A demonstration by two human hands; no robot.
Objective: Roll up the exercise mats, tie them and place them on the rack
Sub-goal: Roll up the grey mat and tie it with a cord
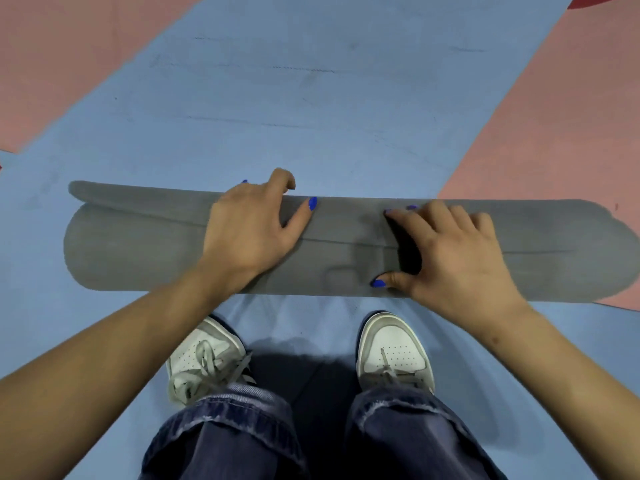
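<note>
One mat, two hands, two shoes on a two-colour floor.

You have one grey rolled mat [145, 251] in front of you, with two hands on it: your left hand [252, 230] and your right hand [457, 258]. You count two white sneakers [204, 358], two denim trouser legs [225, 441], and pink floor patches [540, 133] on either side of one blue strip [311, 109].

We see a blue floor [311, 109] scuffed with dark streaks, flanked by pink floor sections at the upper left [69, 57] and at the right [554, 133]. Lighting is even, with soft shadows.
</note>
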